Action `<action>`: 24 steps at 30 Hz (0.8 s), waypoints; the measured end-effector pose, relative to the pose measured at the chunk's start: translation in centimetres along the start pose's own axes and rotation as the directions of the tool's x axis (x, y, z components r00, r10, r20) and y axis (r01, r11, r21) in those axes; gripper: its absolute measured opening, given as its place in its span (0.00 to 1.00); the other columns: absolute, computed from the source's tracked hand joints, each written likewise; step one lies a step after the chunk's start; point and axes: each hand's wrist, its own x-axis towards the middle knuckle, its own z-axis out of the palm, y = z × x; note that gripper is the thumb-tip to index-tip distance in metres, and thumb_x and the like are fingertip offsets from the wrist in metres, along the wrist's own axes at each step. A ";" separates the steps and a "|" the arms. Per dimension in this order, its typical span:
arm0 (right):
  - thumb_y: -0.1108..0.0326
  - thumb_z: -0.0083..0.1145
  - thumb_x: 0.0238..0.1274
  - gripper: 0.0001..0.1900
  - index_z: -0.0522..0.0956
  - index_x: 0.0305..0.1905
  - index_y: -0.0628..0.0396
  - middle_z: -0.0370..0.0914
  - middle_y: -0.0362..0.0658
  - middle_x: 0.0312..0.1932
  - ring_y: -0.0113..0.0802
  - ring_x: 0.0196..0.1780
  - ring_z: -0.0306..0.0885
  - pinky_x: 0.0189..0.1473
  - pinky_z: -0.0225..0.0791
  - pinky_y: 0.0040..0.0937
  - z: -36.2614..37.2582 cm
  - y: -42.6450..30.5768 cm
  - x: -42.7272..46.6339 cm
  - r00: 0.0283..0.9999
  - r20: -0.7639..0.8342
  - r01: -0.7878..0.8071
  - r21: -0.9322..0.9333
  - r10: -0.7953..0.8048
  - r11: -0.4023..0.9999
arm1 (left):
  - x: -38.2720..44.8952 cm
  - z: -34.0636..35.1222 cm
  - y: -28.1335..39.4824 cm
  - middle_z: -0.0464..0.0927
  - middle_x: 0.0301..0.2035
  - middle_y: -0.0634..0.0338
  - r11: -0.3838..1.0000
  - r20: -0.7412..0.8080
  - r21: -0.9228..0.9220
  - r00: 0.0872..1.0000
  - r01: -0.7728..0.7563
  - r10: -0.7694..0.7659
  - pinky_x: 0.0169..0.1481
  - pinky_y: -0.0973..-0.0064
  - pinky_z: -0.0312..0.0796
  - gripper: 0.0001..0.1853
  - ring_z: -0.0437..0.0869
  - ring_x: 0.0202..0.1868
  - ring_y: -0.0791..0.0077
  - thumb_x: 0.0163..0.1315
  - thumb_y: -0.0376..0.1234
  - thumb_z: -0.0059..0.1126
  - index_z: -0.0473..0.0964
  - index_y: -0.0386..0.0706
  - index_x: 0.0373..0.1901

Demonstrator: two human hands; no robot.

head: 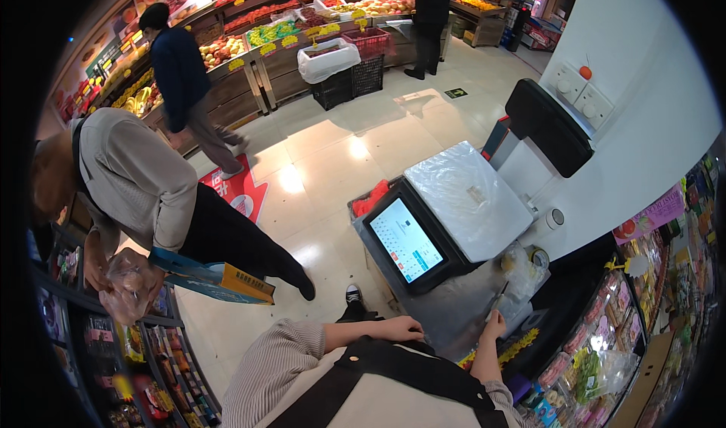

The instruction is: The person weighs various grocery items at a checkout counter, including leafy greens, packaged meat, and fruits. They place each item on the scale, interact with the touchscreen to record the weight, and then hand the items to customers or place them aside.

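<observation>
In my right hand [494,324], held low over the right end of the metal counter [448,317], is a slim tool [498,301] with a pale handle and a dark, narrow tip. It may be a small knife or a pen. My left hand [404,329] rests against my dark apron [397,365] at the counter's near edge; its fingers are bent, and their undersides are hidden. Beyond the hands stands a weighing scale with a lit touchscreen [405,241] and a plastic-wrapped weighing plate [468,201]. Crumpled clear plastic [516,275] and a tape roll [536,256] lie right of it.
At left a person in a grey top [142,167] handles a clear bag of produce [129,286]. Another person [181,82] walks behind, and a third stands by the fruit display [340,2]. Packaged-food shelves [601,326] adjoin the counter at right, below a white pillar [635,116].
</observation>
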 end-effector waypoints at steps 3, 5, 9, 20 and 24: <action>0.63 0.57 0.60 0.16 0.77 0.47 0.62 0.78 0.43 0.42 0.35 0.40 0.75 0.43 0.66 0.34 0.0 1.0 0.4 0.999 -0.021 0.031 -0.003 -0.031 1.000 | 0.0 0.0 0.1 0.81 0.35 0.49 1.000 0.009 0.023 1.000 0.004 -0.005 0.46 0.68 0.71 0.19 0.81 0.39 0.59 0.62 0.42 0.52 0.77 0.34 0.41; 0.62 0.57 0.59 0.16 0.77 0.47 0.62 0.78 0.44 0.43 0.36 0.40 0.75 0.44 0.67 0.34 0.5 -0.2 -0.2 1.000 -0.013 -0.029 -0.028 0.029 0.999 | -0.2 -0.1 0.0 0.81 0.36 0.49 0.999 0.009 0.028 1.000 0.018 -0.018 0.46 0.68 0.71 0.19 0.81 0.40 0.59 0.62 0.42 0.52 0.77 0.33 0.41; 0.62 0.59 0.57 0.17 0.76 0.47 0.62 0.78 0.44 0.39 0.36 0.40 0.75 0.43 0.68 0.35 0.2 2.4 1.1 0.986 -0.067 0.142 -0.111 -0.150 0.984 | -0.4 -0.1 0.4 0.81 0.36 0.49 1.000 0.019 0.017 1.000 0.006 -0.007 0.46 0.67 0.71 0.18 0.81 0.40 0.59 0.62 0.41 0.52 0.77 0.34 0.41; 0.67 0.67 0.46 0.19 0.78 0.44 0.65 0.80 0.45 0.36 0.32 0.39 0.77 0.46 0.69 0.28 0.8 2.1 0.1 0.994 0.035 0.097 0.065 -0.099 0.993 | -1.4 -0.7 1.6 0.81 0.38 0.51 0.996 0.040 0.035 0.996 0.082 -0.083 0.49 0.71 0.70 0.18 0.81 0.41 0.64 0.64 0.40 0.51 0.77 0.35 0.44; 0.63 0.66 0.49 0.15 0.82 0.41 0.59 0.83 0.45 0.36 0.30 0.41 0.78 0.47 0.69 0.27 0.9 -0.8 -2.3 0.987 0.072 0.136 0.104 -0.143 0.985 | -1.9 -0.9 1.7 0.82 0.37 0.53 0.989 0.043 0.034 0.989 0.141 -0.142 0.49 0.75 0.70 0.17 0.81 0.41 0.70 0.64 0.39 0.52 0.77 0.36 0.45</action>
